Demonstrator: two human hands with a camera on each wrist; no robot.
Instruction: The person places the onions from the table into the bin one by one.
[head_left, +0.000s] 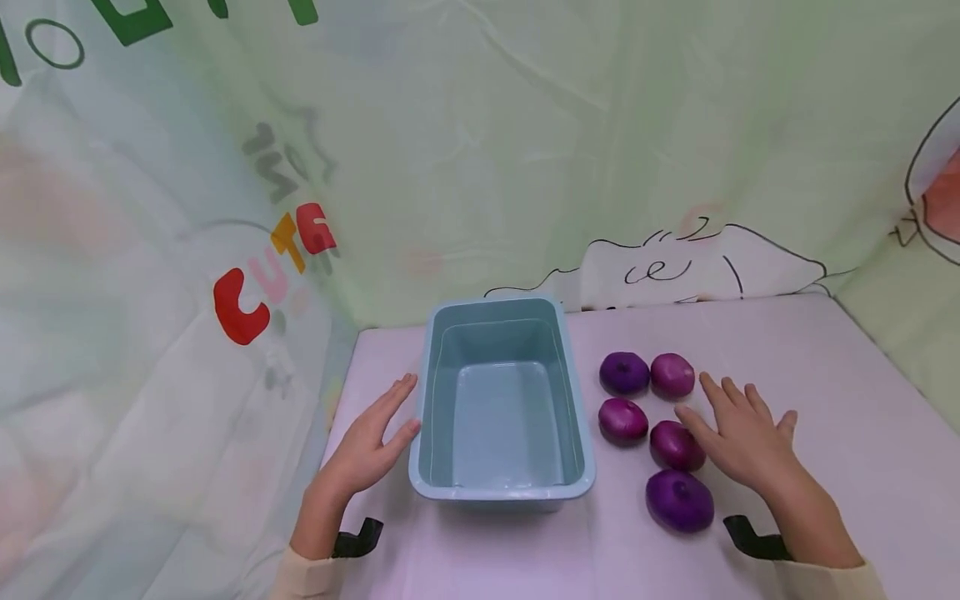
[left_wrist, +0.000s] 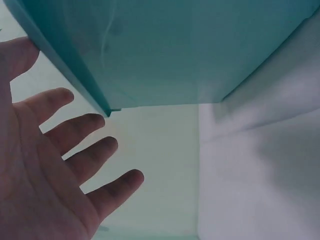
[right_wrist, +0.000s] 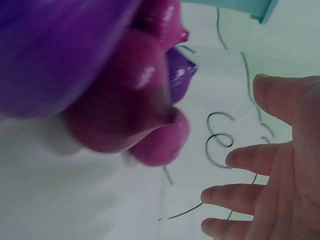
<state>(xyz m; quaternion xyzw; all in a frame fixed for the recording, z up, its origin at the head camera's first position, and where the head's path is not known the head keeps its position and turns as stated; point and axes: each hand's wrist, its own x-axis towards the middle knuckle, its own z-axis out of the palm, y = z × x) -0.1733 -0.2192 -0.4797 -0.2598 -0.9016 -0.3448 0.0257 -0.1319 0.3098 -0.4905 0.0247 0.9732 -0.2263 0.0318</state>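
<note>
A light blue plastic bin stands in the middle of the table. My left hand is at its left side with fingers spread and straight. In the left wrist view the thumb meets the bin's rim; whether it presses there I cannot tell. Right of the bin lie several red onions: a dark purple onion, three magenta ones, including a magenta onion at the back, and a larger deep purple onion in front. My right hand hovers beside them, fingers extended, holding nothing.
A pale cloth covers the table. Printed curtains hang behind and at both sides. Black straps show at both wrists. The bin's inside shows only its bare floor.
</note>
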